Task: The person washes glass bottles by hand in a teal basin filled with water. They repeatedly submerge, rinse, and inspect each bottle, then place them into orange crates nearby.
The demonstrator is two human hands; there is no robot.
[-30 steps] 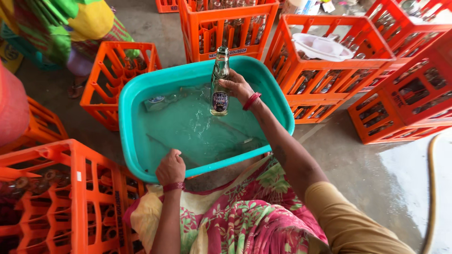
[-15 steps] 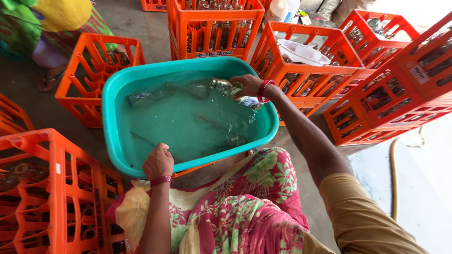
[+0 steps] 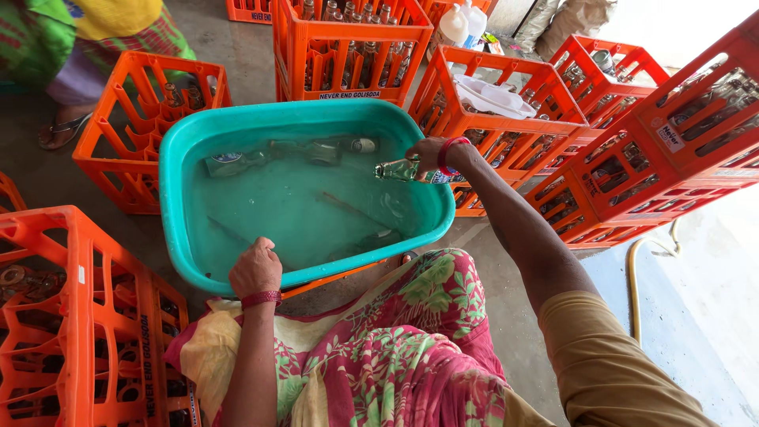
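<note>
Right hand (image 3: 429,155) clamped on a clear glass bottle (image 3: 402,169), held on its side just above the water at the right rim of the teal tub (image 3: 178,229). Left hand (image 3: 255,269) curled over the near rim, gripping the plastic. Rinsing step, by the look of it; next move likely calls for a steady wrist and a wet, slippery grip kept firm. Bottle small, transparent, narrow-necked, label end toward the palm. More bottles (image 3: 316,150) lying submerged. Orange crates (image 3: 348,47) all around.
</note>
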